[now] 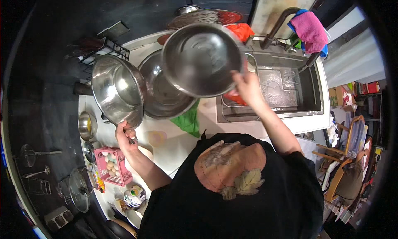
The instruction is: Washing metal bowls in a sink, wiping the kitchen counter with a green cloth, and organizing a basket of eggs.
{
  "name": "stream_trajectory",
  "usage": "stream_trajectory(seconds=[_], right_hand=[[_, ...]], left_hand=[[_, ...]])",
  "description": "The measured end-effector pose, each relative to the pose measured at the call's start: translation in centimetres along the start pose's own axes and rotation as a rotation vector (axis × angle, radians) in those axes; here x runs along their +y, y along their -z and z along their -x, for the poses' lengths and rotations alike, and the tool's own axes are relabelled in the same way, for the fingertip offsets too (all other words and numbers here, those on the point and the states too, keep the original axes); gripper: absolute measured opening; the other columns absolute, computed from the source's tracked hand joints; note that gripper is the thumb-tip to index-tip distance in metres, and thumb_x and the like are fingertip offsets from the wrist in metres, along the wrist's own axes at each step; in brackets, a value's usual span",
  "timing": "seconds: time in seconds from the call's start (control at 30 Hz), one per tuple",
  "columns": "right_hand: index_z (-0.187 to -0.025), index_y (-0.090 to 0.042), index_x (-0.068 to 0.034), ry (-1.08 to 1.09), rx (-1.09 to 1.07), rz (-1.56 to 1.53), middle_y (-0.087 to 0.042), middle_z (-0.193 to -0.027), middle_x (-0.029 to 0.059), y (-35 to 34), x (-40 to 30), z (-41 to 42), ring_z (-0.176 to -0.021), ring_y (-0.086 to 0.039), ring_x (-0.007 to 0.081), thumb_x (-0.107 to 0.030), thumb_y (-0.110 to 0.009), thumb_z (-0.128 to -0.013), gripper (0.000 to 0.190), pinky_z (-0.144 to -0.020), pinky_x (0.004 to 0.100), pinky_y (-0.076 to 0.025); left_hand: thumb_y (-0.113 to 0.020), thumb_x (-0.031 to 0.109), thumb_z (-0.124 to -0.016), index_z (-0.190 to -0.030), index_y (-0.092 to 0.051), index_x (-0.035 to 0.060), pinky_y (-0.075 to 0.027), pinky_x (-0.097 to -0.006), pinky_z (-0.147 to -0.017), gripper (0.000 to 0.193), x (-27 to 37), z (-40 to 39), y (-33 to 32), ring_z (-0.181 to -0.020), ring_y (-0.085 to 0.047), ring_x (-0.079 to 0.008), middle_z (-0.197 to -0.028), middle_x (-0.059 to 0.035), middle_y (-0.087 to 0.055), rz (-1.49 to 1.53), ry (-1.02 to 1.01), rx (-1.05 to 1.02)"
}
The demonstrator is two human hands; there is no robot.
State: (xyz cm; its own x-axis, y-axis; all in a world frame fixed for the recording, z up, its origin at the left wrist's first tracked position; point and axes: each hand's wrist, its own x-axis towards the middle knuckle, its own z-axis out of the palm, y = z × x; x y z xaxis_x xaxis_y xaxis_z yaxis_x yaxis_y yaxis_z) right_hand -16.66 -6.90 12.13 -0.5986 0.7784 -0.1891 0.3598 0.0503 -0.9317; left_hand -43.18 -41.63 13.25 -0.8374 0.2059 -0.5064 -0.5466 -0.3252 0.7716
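My left hand (127, 136) grips the rim of a shiny stainless steel bowl (116, 89), which is tilted up on its side. Something small and metallic shows at the fingers of that hand, too small to name. A larger steel basin (202, 60) is in my right hand (247, 85), held by its right rim and slightly blurred. Between and partly behind these two lies another wide steel basin (164, 96) on the white countertop (174, 158). A green cloth or bag (189, 119) pokes out from under its edge.
To the right is a sink (276, 86) with wet surfaces, a dark faucet (278, 27) and a pink cloth (309, 30) over it. On the left stand a pink basket (113, 167) of eggs, a small steel bowl (87, 125) and a wire rack (105, 49).
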Motion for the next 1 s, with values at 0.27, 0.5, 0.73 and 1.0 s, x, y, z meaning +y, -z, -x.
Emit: stream_trajectory(seconds=[0.27,0.5,0.73,1.0], right_hand=[[-0.092,-0.051,0.019,-0.37,-0.302,-0.202,-0.063,-0.069,0.0224,-17.2,1.1,-6.1,-0.056,-0.066,0.0316,-0.009,-0.056,-0.088,0.028,-0.046,0.0379,-0.057],[-0.082,-0.062,0.015,-0.084,-0.391,0.09,-0.063,-0.071,0.0277,-20.6,-1.6,-8.3,-0.06,-0.067,0.0341,-0.014,-0.056,-0.087,0.03,-0.06,0.0405,-0.055],[-0.068,-0.061,0.007,0.237,-0.458,0.183,-0.061,-0.054,0.0166,-20.5,-9.7,-7.2,-0.052,-0.066,0.026,-0.017,-0.05,-0.089,0.034,-0.055,0.0365,-0.054],[-0.074,-0.064,0.001,0.672,-0.174,0.333,-0.061,-0.057,0.0147,-21.4,-12.4,-8.3,-0.058,-0.063,0.0306,-0.023,-0.051,-0.089,0.031,-0.064,0.0406,-0.051]], left_hand=[[-0.064,0.004,-0.077,-0.091,-0.049,0.0055,-0.025,-0.0208,-0.036,0.02,-0.8,-2.6,-1.8,-0.043,-0.035,-0.005,-0.067,-0.0009,-0.049,-0.373,-0.152,-0.021],[-0.064,0.008,-0.077,-0.08,-0.05,0.0069,-0.025,-0.0215,-0.036,0.014,-2.0,-4.7,-1.0,-0.042,-0.034,-0.0056,-0.064,0.0007,-0.047,-0.342,-0.09,0.063],[-0.061,0.019,-0.08,-0.077,-0.054,0.0096,-0.024,-0.0193,-0.035,0.012,-0.7,-5.0,1.5,-0.04,-0.032,-0.0045,-0.062,0.0021,-0.049,-0.258,-0.013,0.088],[-0.064,0.02,-0.081,-0.069,-0.049,0.0123,-0.02,-0.0197,-0.034,0.02,-1.0,-6.3,0.0,-0.04,-0.031,-0.0018,-0.059,0.005,-0.046,-0.225,0.08,0.025]])
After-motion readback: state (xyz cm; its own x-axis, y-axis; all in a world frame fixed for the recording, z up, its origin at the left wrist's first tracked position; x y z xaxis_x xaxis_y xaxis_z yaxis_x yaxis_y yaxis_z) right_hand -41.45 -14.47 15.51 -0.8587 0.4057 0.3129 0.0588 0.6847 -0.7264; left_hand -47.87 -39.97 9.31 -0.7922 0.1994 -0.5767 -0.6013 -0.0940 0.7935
